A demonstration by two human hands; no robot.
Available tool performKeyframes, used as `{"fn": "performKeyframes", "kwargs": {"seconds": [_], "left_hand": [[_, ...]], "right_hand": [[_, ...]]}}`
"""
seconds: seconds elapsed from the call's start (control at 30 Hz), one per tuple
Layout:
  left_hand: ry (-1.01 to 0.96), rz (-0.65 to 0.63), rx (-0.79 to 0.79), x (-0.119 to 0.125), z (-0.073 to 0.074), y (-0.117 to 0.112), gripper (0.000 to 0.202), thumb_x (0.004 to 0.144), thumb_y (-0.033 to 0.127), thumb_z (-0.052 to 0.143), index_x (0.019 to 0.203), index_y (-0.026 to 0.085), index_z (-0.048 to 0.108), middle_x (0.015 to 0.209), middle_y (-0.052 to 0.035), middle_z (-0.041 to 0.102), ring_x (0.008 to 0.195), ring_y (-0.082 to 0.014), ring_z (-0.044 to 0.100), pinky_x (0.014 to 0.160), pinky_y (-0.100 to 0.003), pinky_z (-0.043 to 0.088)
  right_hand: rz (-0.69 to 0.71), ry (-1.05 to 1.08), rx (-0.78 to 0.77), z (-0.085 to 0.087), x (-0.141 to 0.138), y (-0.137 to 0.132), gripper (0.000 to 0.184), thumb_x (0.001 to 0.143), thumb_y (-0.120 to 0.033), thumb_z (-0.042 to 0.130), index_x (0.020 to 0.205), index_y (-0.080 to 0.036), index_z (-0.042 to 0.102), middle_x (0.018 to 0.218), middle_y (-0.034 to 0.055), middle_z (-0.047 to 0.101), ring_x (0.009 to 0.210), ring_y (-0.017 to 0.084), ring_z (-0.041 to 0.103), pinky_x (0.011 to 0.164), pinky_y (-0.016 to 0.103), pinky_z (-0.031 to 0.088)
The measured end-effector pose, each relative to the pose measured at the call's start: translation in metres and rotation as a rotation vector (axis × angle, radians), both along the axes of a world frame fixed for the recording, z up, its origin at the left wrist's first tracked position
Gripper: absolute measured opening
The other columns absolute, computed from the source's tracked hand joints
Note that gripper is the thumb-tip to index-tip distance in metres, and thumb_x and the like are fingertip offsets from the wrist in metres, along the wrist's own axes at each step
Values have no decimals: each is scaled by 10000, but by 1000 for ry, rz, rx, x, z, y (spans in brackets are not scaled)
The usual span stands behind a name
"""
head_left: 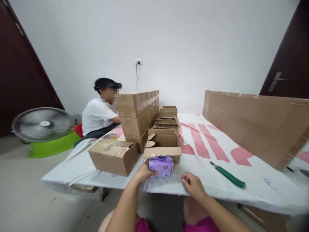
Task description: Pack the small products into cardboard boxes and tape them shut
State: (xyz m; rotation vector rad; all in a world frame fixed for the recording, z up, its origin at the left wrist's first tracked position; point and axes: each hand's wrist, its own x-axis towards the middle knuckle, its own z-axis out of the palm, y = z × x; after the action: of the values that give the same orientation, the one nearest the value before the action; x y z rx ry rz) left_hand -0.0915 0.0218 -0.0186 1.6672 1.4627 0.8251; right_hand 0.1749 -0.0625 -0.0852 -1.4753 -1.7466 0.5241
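My left hand (145,173) is closed on a purple plastic-wrapped pack (161,167) at the table's front edge, thumb across its near side. The pack looks like tissues or pads; its print is too small to read. Just behind it stands an open cardboard box (166,140) with torn flaps raised. To the right of the pack, my right hand (191,184) rests at the table edge with curled fingers. A small glint shows at those fingers, but whether they hold anything is hidden. Further right lies a green-handled utility knife (229,176), blade pointing away to the left.
More open boxes (167,114) line up behind the front one. Left are stacked taped cartons (131,117) and a single closed carton (113,156). A large cardboard panel (256,122) stands right. Across the table sits a person (98,116); a fan (44,124) is at left.
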Motion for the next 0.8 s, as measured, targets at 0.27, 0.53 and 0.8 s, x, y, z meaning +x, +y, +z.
{"fn": "performKeyframes", "kwargs": {"seconds": [0.27, 0.53, 0.8], "left_hand": [[305, 316, 31, -4, -10, 7, 438, 661, 302, 705, 1032, 121, 557, 1072, -197, 660, 1015, -333, 628, 836, -379, 462], [337, 332, 53, 10, -18, 17, 355, 657, 322, 707, 918, 126, 568, 1016, -184, 664, 947, -301, 647, 776, -333, 467], [249, 383, 96, 15, -28, 20, 339, 698, 287, 690, 962, 128, 549, 1044, -166, 624, 1019, -294, 621, 857, -350, 457]], "right_hand": [[-16, 12, -12, -3, 3, -4, 201, 827, -318, 487, 846, -199, 648, 728, 20, 655, 609, 162, 559, 613, 272, 433], [86, -74, 29, 34, -33, 25, 378, 780, -318, 591, 1144, -218, 605, 955, 44, 674, 637, 154, 574, 676, 284, 478], [145, -706, 48, 51, -63, 67, 527, 868, -335, 541, 1383, -349, 433, 1002, 64, 668, 824, 199, 653, 714, 258, 461]]}}
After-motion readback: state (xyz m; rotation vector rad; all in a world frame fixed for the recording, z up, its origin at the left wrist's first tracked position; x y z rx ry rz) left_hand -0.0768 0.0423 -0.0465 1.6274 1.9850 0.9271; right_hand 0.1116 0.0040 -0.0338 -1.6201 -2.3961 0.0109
